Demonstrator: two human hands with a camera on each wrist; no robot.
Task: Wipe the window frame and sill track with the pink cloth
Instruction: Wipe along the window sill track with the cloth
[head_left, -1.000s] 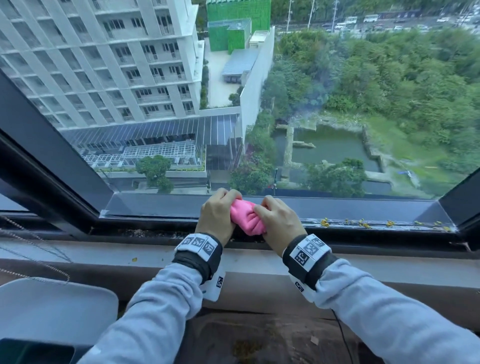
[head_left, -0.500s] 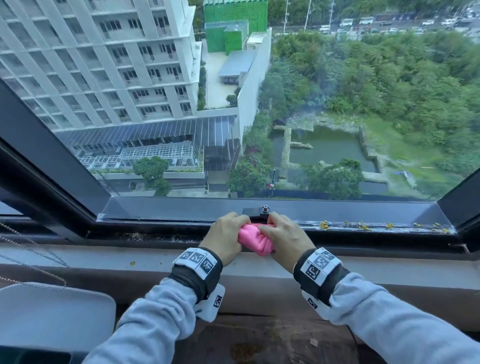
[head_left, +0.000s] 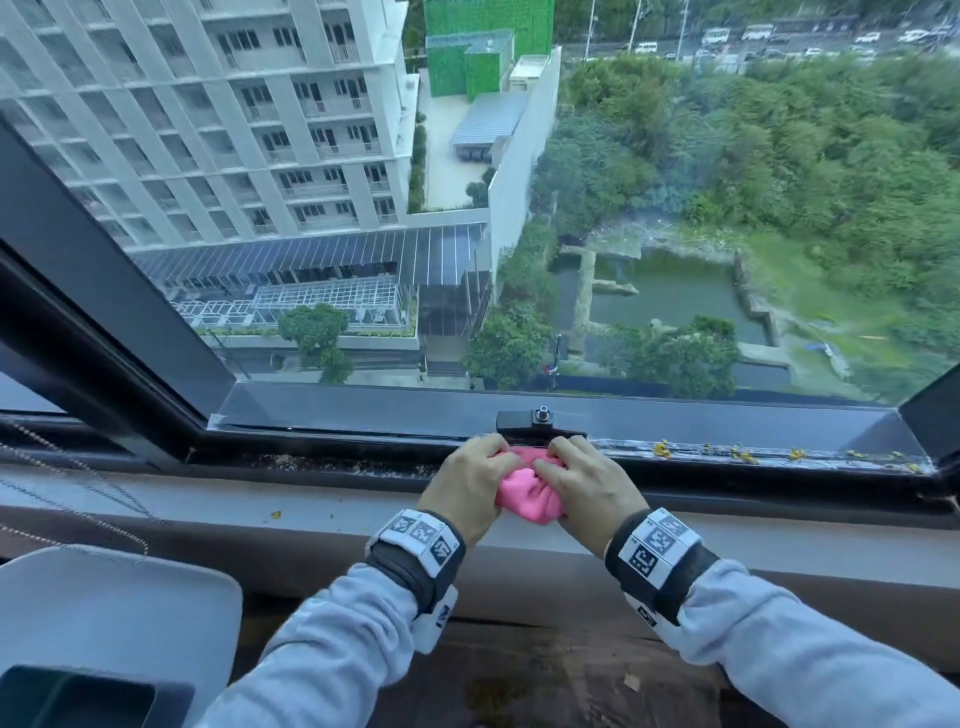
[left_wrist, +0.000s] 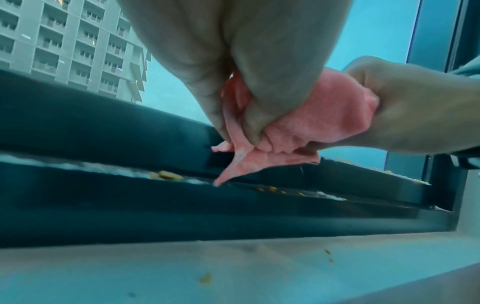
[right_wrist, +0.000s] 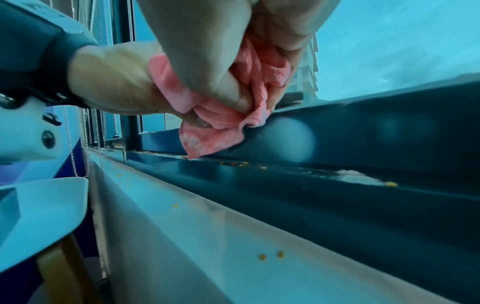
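Observation:
A bunched pink cloth (head_left: 527, 493) sits between both hands just above the dark sill track (head_left: 337, 462), below the black window latch (head_left: 543, 418). My left hand (head_left: 470, 480) grips its left side and my right hand (head_left: 584, 480) grips its right side, fingers curled into the folds. In the left wrist view the pink cloth (left_wrist: 324, 123) hangs from the pinching fingers, one corner touching the track (left_wrist: 103, 170). In the right wrist view the pink cloth (right_wrist: 221, 115) trails a corner down onto the dark frame rail (right_wrist: 363, 131).
Yellow crumbs (head_left: 665, 449) and white dust lie along the track to the right of the hands. A grey sill ledge (head_left: 311, 512) runs below the frame. A white chair (head_left: 104, 613) stands at lower left, with blind bead chains (head_left: 78, 499) hanging beside it.
Both hands with the cloth have slid to the right along the frame and dropped a little, so the black latch that they covered now shows above them.

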